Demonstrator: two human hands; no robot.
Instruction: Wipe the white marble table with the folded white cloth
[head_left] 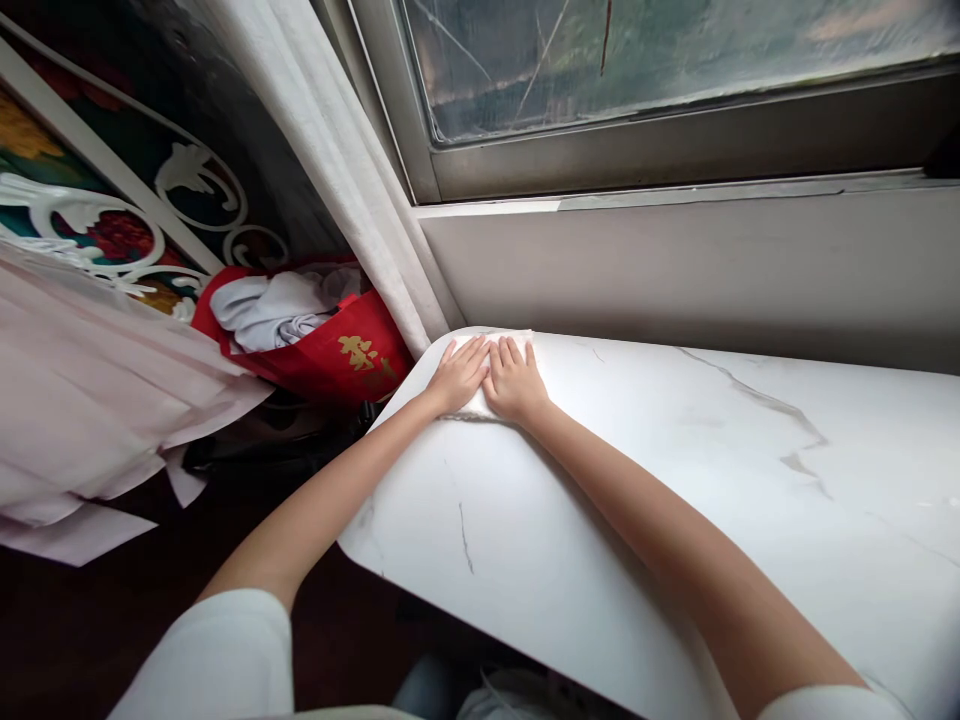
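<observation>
At the far rounded corner of the marble-look table (675,520), left hand (457,375) and right hand (514,380) lie flat, fingers extended, side by side on a white cloth (480,405); even downward pressure would likely keep it from bunching.

The bench (675,500) lies bare and open to the right of both hands. Just past the fingers (510,352), the wall (675,270) under the window blocks the way; the curtain (352,190) and red bag (337,355) crowd the left corner.
</observation>
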